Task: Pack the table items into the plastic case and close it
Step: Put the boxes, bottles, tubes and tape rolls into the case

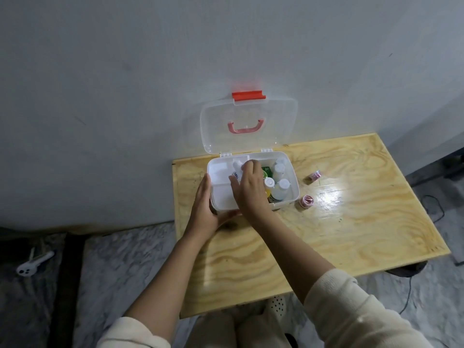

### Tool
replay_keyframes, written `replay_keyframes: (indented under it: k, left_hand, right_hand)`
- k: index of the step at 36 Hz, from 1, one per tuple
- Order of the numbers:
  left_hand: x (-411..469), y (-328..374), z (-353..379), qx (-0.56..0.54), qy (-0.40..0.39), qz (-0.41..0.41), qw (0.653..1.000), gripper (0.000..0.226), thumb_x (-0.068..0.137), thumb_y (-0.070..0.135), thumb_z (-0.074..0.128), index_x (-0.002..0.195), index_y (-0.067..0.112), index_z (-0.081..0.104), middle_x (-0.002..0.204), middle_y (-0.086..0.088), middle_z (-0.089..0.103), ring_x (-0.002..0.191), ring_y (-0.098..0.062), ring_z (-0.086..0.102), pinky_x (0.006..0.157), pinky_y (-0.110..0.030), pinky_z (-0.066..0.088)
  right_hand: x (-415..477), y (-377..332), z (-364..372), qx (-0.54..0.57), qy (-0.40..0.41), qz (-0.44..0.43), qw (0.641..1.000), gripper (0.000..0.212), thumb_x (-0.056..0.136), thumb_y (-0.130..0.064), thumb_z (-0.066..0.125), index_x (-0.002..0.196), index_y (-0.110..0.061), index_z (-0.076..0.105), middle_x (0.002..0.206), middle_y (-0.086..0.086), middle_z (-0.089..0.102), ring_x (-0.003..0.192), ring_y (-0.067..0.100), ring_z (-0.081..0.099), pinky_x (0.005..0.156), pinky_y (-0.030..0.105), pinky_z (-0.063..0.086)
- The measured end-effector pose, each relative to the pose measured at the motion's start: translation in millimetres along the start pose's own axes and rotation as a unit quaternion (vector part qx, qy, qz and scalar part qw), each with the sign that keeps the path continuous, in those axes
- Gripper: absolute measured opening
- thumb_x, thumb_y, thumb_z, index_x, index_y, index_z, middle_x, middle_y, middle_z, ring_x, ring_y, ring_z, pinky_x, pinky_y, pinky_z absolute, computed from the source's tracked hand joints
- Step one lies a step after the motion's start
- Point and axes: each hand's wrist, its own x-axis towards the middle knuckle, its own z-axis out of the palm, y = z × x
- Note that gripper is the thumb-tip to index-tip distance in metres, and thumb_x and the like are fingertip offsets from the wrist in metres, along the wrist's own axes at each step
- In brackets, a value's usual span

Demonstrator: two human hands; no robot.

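A clear plastic case [294, 194] stands open on the wooden table [326, 234], its lid [248, 126] upright with a pink handle and red latch. A white divided tray [221, 172] fills the case's left half. Several white-capped bottles [280, 182] stand in the right half. My right hand [248, 189] reaches over the tray, fingers closed on a small white tube [237, 170]. My left hand [203, 209] grips the case's front left corner. Two small pink rolls lie on the table: one [306, 202] beside the case, another [315, 175] further back.
The table's left edge runs close to the case, with the wall right behind the lid. Grey patterned floor lies to the left with a white object [32, 266] on it. Cables trail on the floor at the right.
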Motion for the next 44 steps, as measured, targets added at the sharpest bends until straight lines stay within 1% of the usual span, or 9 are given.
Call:
replay_keyframes:
  k: [3,6,12,18,26,34,39,42,44]
  left_hand:
    - [0,1,0,-0.004,-0.001,0.003,1.000,0.104,0.067,0.034,0.084,0.150,0.022,0.023,0.151,0.002,0.034,0.133,-0.010,0.036,0.100,-0.007,0.032]
    - [-1,5,0,-0.019,0.002,0.012,1.000,0.096,0.069,0.023,0.085,0.142,0.033,0.022,0.142,0.010,0.036,0.122,0.001,0.040,0.092,0.002,0.031]
    - [1,2,0,-0.029,-0.004,0.004,1.000,0.095,0.071,0.014,0.084,0.141,0.029,0.021,0.138,0.013,0.032,0.115,0.028,0.031,0.084,0.007,0.029]
    - [3,0,-2,-0.017,-0.016,-0.001,1.000,0.102,0.069,0.025,0.086,0.149,0.018,0.023,0.142,0.013,0.034,0.128,-0.006,0.037,0.088,0.007,0.028]
    - [2,-2,-3,-0.015,-0.022,-0.005,1.000,0.102,0.072,0.022,0.083,0.151,0.014,0.020,0.146,0.004,0.033,0.124,0.001,0.034,0.086,0.008,0.027]
    - [4,-7,-3,-0.009,-0.027,-0.003,1.000,0.102,0.072,0.022,0.083,0.151,0.010,0.021,0.152,-0.006,0.032,0.128,-0.008,0.033,0.085,0.009,0.027]
    - [4,-9,-2,-0.014,-0.028,-0.010,0.999,0.106,0.069,0.028,0.084,0.152,0.012,0.020,0.155,-0.005,0.030,0.135,-0.013,0.033,0.091,0.008,0.028]
    - [4,-10,-3,-0.031,-0.030,-0.018,0.999,0.107,0.068,0.028,0.086,0.153,0.015,0.021,0.153,-0.003,0.033,0.136,-0.012,0.035,0.100,-0.004,0.034]
    - [5,-13,-3,-0.038,-0.030,-0.030,0.998,0.111,0.064,0.041,0.087,0.152,0.021,0.023,0.153,0.000,0.035,0.138,-0.015,0.037,0.109,-0.030,0.041]
  right_hand:
    - [2,0,1,-0.012,0.008,-0.002,1.000,0.018,0.089,-0.014,0.053,0.099,-0.003,0.045,0.103,0.015,0.047,0.088,0.017,0.033,0.082,0.031,0.037]
    - [4,-3,1,0.012,0.006,0.018,1.000,0.018,0.089,-0.014,0.052,0.099,-0.002,0.045,0.105,0.015,0.047,0.090,0.020,0.036,0.083,0.031,0.034]
    - [7,-11,5,0.045,0.022,0.086,0.995,0.020,0.090,-0.016,0.051,0.104,-0.002,0.045,0.111,0.014,0.048,0.102,0.028,0.040,0.089,0.037,0.035]
    - [13,-19,14,0.030,0.028,0.154,0.987,0.020,0.092,-0.015,0.049,0.108,-0.004,0.045,0.118,0.014,0.049,0.108,0.028,0.039,0.095,0.038,0.034]
    - [8,-14,12,0.000,0.025,0.112,0.993,0.021,0.088,-0.019,0.057,0.103,-0.005,0.052,0.110,0.014,0.052,0.101,0.029,0.041,0.088,0.036,0.034]
    - [4,-13,9,0.077,0.004,0.112,0.991,0.018,0.088,-0.018,0.058,0.100,-0.006,0.051,0.106,0.012,0.053,0.101,0.027,0.046,0.087,0.039,0.043]
    - [0,-12,0,0.129,-0.031,0.063,0.989,0.021,0.083,-0.015,0.065,0.098,-0.005,0.056,0.100,0.010,0.058,0.086,0.015,0.047,0.075,0.023,0.037]
    - [-4,-7,-3,0.131,-0.068,0.023,0.989,0.020,0.078,-0.013,0.071,0.093,-0.006,0.060,0.094,0.011,0.063,0.082,0.012,0.050,0.066,0.016,0.037]
    - [-5,-2,-5,0.128,-0.085,0.013,0.988,0.021,0.075,-0.013,0.074,0.091,-0.006,0.062,0.092,0.011,0.065,0.081,0.012,0.051,0.065,0.017,0.038]
